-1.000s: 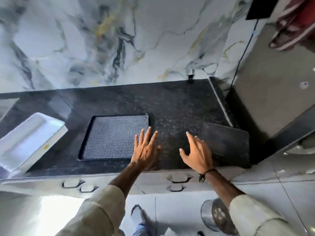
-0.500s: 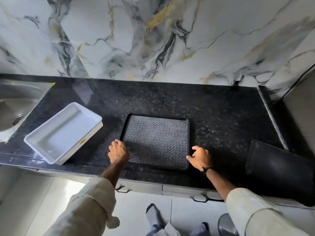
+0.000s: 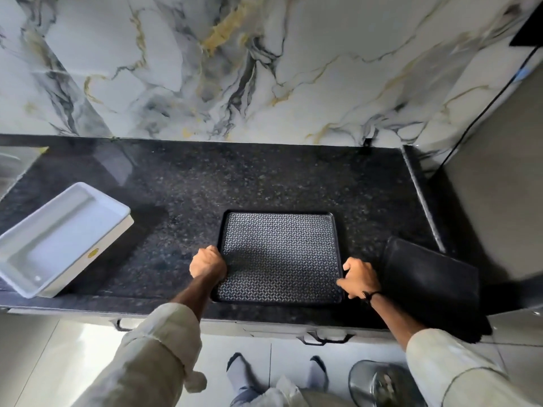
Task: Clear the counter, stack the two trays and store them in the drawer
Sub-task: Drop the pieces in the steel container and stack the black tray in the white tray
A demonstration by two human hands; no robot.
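A black tray with a woven grey pattern [image 3: 279, 254] lies flat near the front of the black granite counter [image 3: 264, 177]. My left hand [image 3: 208, 263] is closed on the tray's left rim. Closed on its right rim is my right hand [image 3: 360, 277], which wears a dark wrist band. A white rectangular tray [image 3: 58, 239] sits tilted at the counter's left end, apart from both hands. Drawer handles [image 3: 324, 339] show below the counter's front edge.
A dark flat board [image 3: 432, 286] rests at the counter's right end, overhanging the front edge, close to my right hand. A steel sink [image 3: 17, 163] is at far left. A marble wall backs the counter. A steel bin [image 3: 379, 383] stands on the floor by my feet.
A second ago both hands hovered open above the counter. They have since closed on the two side rims of the black tray, and my view has shifted left.
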